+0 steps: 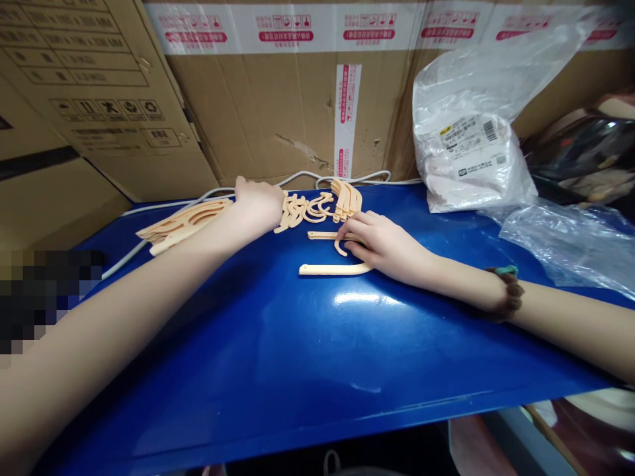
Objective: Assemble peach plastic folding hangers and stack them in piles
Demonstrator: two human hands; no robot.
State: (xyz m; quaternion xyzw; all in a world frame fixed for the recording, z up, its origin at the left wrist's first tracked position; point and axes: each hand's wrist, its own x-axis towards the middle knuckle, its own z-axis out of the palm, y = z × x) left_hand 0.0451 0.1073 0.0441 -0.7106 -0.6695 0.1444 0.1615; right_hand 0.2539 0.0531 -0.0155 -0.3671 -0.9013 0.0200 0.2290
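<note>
Glossy blue tabletop (307,357) fills the near ground, bare where both forearms cross it. On the right wrist sits a brown bead bracelet (507,297) with a teal band beside it.

Further in, the right hand (381,244) rests palm down, fingers lightly curled over a loose peach plastic hanger (333,268); its fingertips touch the hook and the upper bar, not clamped hard. That hanger lies flat, its long bar running left to right across the table, hook curling up toward the far edge.

A little beyond, the left hand (258,201) is closed around the stacked bundle of hangers (186,225), whose arms fan out leftward and whose hooks (310,208) jut right, so the bundle also lies crosswise. By my reckoning most hangers are already gathered in that bundle, with this single one outside it.

Behind them a white cable (163,228) snakes along the edge, a plastic bag with a label (469,152) slumps at right, and cardboard boxes (278,106) wall the back.
</note>
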